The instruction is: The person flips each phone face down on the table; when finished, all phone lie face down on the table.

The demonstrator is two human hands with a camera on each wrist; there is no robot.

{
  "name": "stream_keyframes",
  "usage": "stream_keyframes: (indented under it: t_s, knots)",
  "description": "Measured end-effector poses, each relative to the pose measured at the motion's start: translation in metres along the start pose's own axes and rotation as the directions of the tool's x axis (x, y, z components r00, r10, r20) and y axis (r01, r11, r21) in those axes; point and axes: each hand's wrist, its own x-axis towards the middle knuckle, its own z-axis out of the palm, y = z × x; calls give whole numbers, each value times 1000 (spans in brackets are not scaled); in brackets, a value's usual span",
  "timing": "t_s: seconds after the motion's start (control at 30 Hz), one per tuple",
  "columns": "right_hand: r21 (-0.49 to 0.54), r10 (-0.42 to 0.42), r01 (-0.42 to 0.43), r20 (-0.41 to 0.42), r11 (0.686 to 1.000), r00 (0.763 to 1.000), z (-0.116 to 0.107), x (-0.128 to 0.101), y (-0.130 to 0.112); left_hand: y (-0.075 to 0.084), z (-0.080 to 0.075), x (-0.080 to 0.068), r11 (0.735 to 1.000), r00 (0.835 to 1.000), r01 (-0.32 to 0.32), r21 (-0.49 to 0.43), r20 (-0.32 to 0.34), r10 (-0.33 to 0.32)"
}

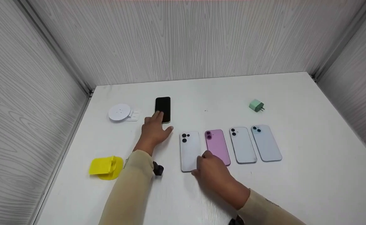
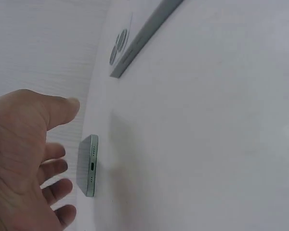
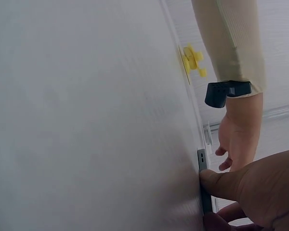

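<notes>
My left hand (image 1: pixel 155 131) reaches out over a black-screened phone (image 1: pixel 163 107), its fingertips overlapping the phone's lower end and its thumb spread to the side. In the left wrist view that phone's end (image 2: pixel 92 166), with a charging port, shows beyond the loosely bent fingers. My right hand (image 1: pixel 212 170) grips a white phone (image 1: pixel 189 147) by its near right corner, the phone lying back up with its cameras at the far end. The right wrist view has the thumb against the phone's near edge (image 3: pixel 202 159). Beside it lies a pink phone (image 1: pixel 217 145), partly behind the right hand.
Right of the pink phone lie a white phone (image 1: pixel 243 145) and a pale blue phone (image 1: pixel 266 143), both back up. A green charger plug (image 1: pixel 256 105) sits behind them. At left are a white round stand (image 1: pixel 119 112) and a yellow stand (image 1: pixel 103 165). Panels wall the table.
</notes>
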Motion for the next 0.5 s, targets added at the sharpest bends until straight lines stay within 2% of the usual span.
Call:
stream_keyframes:
  t_s: [0.1, 0.2, 0.37, 0.5]
  knots:
    - [6, 1, -1, 2, 1000, 1000, 1, 0, -1, -9, 2, 2, 995, 998, 64, 78, 19, -65]
    - [-11, -25, 25, -12, 1000, 1000, 3, -1, 0, -15, 5, 1, 989, 995, 84, 126, 35, -89]
    - [-25, -52, 51, -32, 998, 998, 2, -2, 2, -15, 5, -5, 974, 998, 54, 222, 31, -62]
    - [-21, -46, 46, -37, 999, 998, 3, -1, 4, -12, 5, -14, 966, 999, 21, 258, 40, -33]
